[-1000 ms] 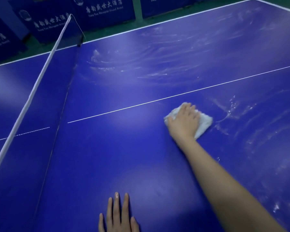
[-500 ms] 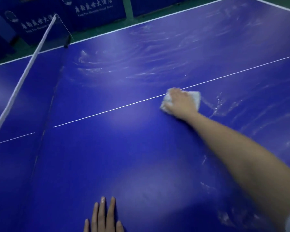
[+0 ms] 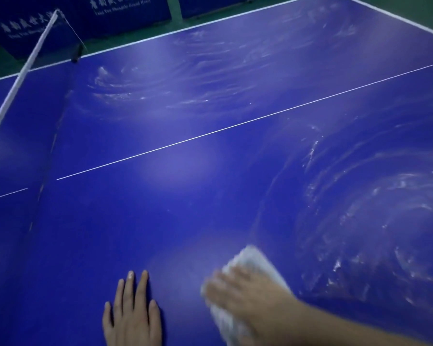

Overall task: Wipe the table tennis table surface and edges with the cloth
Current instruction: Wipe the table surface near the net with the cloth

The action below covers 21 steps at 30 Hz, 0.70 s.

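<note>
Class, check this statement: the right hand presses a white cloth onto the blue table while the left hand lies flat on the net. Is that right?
Not quite. The head view shows the left hand lying flat on the blue table, apart from the net, which stands off to the left. The rest holds: the right hand presses the white cloth onto the table.

We saw a deep blue table (image 3: 160, 233) crossed by thin white lines and streaked with pale swirling smears. The cloth (image 3: 255, 263) was white. Dark blue boards (image 3: 123, 11) bore white lettering, and the floor (image 3: 425, 6) was green.
</note>
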Each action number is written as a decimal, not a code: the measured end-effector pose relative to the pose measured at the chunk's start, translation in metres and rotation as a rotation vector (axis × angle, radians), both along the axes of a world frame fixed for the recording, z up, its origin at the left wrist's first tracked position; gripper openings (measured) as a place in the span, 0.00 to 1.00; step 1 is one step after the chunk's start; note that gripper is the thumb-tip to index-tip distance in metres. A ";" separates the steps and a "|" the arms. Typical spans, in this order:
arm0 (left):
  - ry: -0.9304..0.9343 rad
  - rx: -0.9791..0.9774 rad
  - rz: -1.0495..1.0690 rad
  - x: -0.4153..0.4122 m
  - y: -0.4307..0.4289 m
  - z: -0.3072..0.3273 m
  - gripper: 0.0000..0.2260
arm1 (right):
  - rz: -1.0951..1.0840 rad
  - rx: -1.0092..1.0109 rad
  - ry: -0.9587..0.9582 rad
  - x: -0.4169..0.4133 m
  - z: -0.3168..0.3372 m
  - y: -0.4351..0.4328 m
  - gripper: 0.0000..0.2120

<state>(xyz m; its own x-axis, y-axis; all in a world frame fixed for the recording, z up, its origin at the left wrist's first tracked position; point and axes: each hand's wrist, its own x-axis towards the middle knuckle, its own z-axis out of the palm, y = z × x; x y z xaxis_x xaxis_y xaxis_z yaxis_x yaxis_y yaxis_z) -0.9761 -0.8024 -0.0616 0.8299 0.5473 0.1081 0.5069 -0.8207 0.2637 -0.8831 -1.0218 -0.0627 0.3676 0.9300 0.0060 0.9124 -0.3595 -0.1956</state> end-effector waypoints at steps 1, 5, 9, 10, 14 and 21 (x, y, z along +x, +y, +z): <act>0.027 0.007 -0.001 -0.002 -0.001 0.002 0.28 | 0.058 -0.055 -0.013 -0.024 -0.003 -0.008 0.26; 0.053 0.046 -0.021 -0.004 -0.003 0.009 0.28 | 0.054 0.005 -0.020 0.005 0.012 -0.030 0.27; 0.088 0.004 -0.020 -0.008 -0.005 0.013 0.30 | -0.586 0.102 0.006 0.134 0.030 -0.047 0.20; 0.103 -0.001 -0.024 -0.009 -0.005 0.013 0.31 | -0.755 0.067 -0.020 0.163 0.027 -0.055 0.21; 0.168 -0.036 -0.032 -0.011 -0.004 0.012 0.28 | -1.171 -0.010 0.005 0.201 0.017 -0.044 0.29; 0.172 -0.009 -0.012 -0.009 -0.004 0.012 0.28 | -0.521 0.099 0.091 0.067 0.010 0.119 0.33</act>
<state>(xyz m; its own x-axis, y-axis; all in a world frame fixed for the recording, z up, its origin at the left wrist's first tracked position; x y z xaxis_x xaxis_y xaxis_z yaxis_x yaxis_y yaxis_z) -0.9848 -0.8065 -0.0498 0.8424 0.5373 -0.0410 0.5351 -0.8250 0.1817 -0.8159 -0.9023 -0.0523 0.7836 0.6205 0.0303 0.5955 -0.7362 -0.3215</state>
